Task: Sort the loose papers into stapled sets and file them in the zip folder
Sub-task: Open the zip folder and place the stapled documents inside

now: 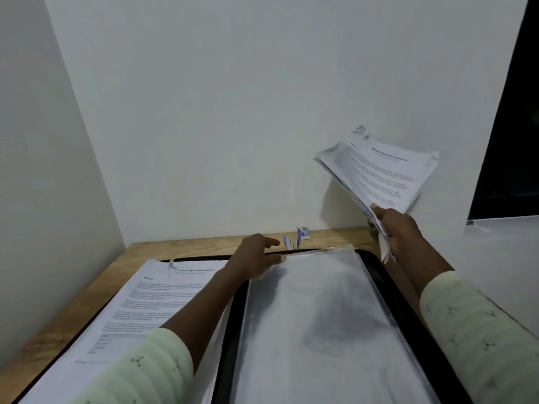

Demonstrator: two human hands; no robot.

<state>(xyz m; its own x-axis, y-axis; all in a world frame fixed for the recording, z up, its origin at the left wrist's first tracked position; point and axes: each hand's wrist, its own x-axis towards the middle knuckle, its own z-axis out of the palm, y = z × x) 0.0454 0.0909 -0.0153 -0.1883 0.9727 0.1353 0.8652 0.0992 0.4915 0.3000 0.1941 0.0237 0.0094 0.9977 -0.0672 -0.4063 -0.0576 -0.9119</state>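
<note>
The person is standing over a wooden table (326,236) with the zip folder (408,304) lying open on it — black zip edge, clear plastic sleeve (309,304) on the right half, one printed set of papers (151,298) lying on the left half.

Right hand (399,228) is holding a thick bundle of papers (379,173) up in the air, well above the folder; its fingers are clamped closed on the bundle's lower corner, and the sheets are fanning and drooping at the far end. Left hand (256,258) is resting at the top edge of the sleeve, fingers loosely curled; thumb and forefinger seem to be pinching the plastic lip, though the exact grip is hard to tell.

Small objects by the wall (294,240) — possibly the stapler and a staple box, too small to confirm. Whether the held bundle is stapled is not visible.

Judgement: the step in hand is feeding the bundle into the sleeve. To do it well:
- left hand lifting the lip wide and keeping it taut
- squaring the bundle first, since the fanned sheets could catch on the opening
- leading with one short edge, low and flat, sliding rather than dropping
</note>
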